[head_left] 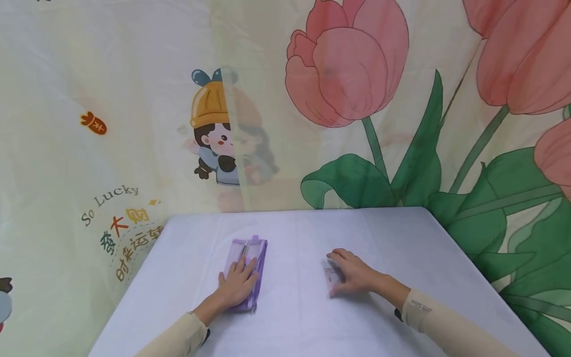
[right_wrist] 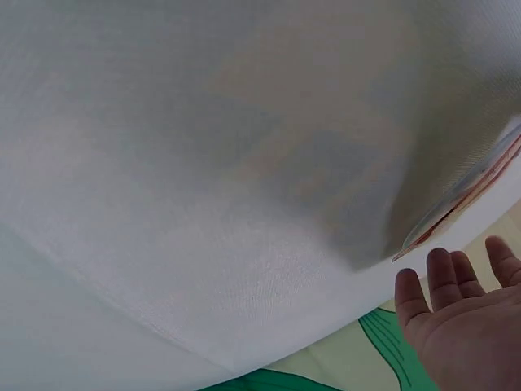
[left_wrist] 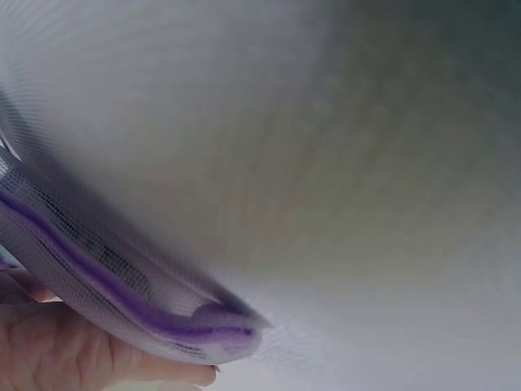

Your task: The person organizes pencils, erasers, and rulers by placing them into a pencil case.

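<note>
A purple mesh zip pouch [head_left: 260, 267] lies on the white table, left of the middle, with a pen-like shape showing through its upper part. My left hand [head_left: 238, 287] rests on top of it, fingers spread and fairly straight. The pouch's purple zip edge [left_wrist: 155, 318] and part of the left hand [left_wrist: 73, 346] appear in the left wrist view. To the right, my right hand [head_left: 354, 272] is over a small, flat, pale pink packet [head_left: 330, 282]. In the right wrist view, the fingers of that hand [right_wrist: 468, 326] are extended beside the thin, red-edged packet [right_wrist: 464, 199]. Its exact kind is unclear.
A white cloth covers the table [head_left: 294, 228], with light creases running across it. Behind its far edge hangs a curtain [head_left: 147, 74] printed with tulips, a cartoon figure and lettering.
</note>
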`<action>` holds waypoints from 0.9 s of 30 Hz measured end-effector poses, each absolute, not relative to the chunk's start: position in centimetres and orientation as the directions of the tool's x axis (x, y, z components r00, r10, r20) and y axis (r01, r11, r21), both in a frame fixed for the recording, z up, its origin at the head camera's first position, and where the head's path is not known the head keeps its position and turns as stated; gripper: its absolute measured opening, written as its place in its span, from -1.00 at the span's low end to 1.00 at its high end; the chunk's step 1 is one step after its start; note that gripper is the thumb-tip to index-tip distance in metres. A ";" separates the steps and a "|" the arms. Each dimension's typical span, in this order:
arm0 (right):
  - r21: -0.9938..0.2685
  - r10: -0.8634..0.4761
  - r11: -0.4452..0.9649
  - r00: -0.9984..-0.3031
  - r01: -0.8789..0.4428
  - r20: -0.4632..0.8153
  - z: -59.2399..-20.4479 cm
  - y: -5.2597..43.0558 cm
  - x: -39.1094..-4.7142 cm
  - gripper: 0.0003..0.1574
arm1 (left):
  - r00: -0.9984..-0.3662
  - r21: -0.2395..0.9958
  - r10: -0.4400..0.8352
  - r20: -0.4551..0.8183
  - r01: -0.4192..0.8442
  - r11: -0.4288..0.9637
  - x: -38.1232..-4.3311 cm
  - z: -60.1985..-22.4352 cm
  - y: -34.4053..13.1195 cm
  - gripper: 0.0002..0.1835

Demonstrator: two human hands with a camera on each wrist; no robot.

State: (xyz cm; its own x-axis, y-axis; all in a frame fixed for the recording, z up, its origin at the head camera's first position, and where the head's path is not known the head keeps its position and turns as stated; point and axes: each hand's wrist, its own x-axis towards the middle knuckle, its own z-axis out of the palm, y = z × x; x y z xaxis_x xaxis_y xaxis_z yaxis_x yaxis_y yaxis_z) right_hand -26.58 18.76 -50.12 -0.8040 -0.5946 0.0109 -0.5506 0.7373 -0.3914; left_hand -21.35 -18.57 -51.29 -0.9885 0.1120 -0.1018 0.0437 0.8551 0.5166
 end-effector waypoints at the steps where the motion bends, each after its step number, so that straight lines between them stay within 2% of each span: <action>1: -0.396 -0.590 0.740 -0.808 -0.544 0.008 -50.2 18.7 -26.6 0.29 | -0.988 0.520 0.112 -0.104 0.042 0.853 -21.4 -51.3 -18.6 -0.37; 8: -0.370 -0.573 0.767 -0.819 -0.524 -0.028 -50.1 18.7 -26.8 0.05 | -0.988 0.521 0.111 -0.108 0.039 0.853 -21.4 -51.4 -18.5 -0.38; 18: -0.347 -0.620 0.740 -0.784 -0.576 -0.020 -49.7 18.7 -27.1 -0.19 | -0.988 0.514 0.120 -0.100 0.052 0.856 -21.6 -50.9 -18.6 -0.37; 21: -0.328 -0.647 0.720 -0.762 -0.611 -0.002 -49.5 18.5 -27.2 -0.39 | -0.988 0.510 0.118 -0.099 0.051 0.859 -21.6 -50.8 -18.6 -0.36; 24: -0.363 -0.677 0.687 -0.736 -0.630 -0.004 -49.2 18.3 -27.2 -0.63 | -0.988 0.513 0.116 -0.103 0.047 0.857 -21.5 -50.9 -18.7 -0.37; 27: -0.438 -0.705 0.643 -0.709 -0.629 -0.016 -48.9 18.0 -27.3 -0.71 | -0.988 0.525 0.114 -0.108 0.040 0.850 -21.6 -50.9 -18.8 -0.38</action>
State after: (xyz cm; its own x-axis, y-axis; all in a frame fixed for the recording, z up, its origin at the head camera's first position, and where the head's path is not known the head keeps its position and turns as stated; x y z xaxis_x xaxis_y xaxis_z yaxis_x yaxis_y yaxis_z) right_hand -27.32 17.99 -48.95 -0.7094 -0.7046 -0.0157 -0.6287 0.6428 -0.4377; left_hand -21.58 -18.80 -50.86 -0.9876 0.1136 -0.1079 0.0404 0.8502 0.5249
